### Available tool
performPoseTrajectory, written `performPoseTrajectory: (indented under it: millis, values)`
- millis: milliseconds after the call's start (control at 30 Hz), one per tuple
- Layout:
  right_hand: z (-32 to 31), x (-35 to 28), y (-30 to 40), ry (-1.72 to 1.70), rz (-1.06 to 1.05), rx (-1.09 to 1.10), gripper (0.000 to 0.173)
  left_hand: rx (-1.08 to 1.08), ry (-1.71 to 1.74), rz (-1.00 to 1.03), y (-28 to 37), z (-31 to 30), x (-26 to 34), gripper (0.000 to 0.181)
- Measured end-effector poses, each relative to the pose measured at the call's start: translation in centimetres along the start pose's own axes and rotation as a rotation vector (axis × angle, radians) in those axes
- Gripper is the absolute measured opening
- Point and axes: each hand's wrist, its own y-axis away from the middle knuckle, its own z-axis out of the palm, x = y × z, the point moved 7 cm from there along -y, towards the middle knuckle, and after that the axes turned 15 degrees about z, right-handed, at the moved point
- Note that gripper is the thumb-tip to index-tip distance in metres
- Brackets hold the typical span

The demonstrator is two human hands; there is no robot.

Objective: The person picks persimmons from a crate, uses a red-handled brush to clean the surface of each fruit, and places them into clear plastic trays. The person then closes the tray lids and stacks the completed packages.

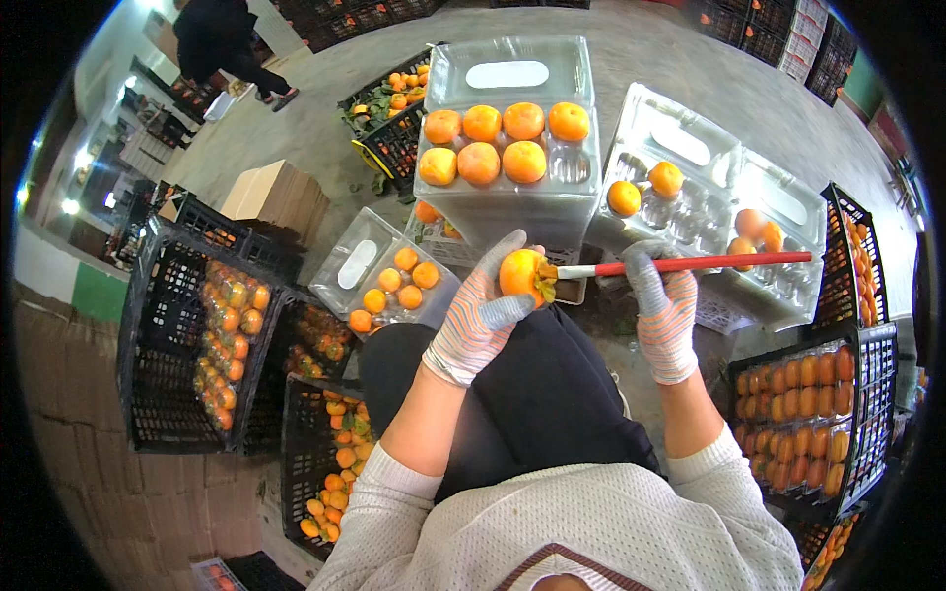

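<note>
My left hand (pixel 484 310), in a striped glove with grey fingers, holds an orange persimmon (pixel 522 276) above my lap. Its leafy calyx faces right, where the pale tip of a brush with a red handle (pixel 709 263) meets it. That handle is gripped by my right hand (pixel 661 306), gloved the same way. Just beyond my hands, a stack of clear plastic trays (pixel 510 203) bears two rows of persimmons. To its right, more clear trays (pixel 665 214) hold a few persimmons, and a clear tray (pixel 336 277) with several stands at the left.
Black crates of persimmons stand at the left (pixel 185 354), lower left (pixel 295 458) and right (pixel 876 414). A black crate (pixel 384 148) with leafy fruit is behind the trays, near cardboard (pixel 273 196). Two people (pixel 222 37) are farther off, upper left. Stacked crates (pixel 746 29) line the back.
</note>
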Motion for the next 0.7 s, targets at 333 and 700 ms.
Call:
performPoseTrajectory:
  millis: [333,700]
  values:
    - [-0.5,2.0,0.8,0.067,-0.111,-0.13,0.02,-0.134,-1.17,0.223,-1.2,2.0,0.9,0.069]
    - [-1.6,4.6,0.3,0.048,-0.062,-0.198,0.036,-0.3,-1.411,0.422,-1.0,6.8,-2.3,0.076]
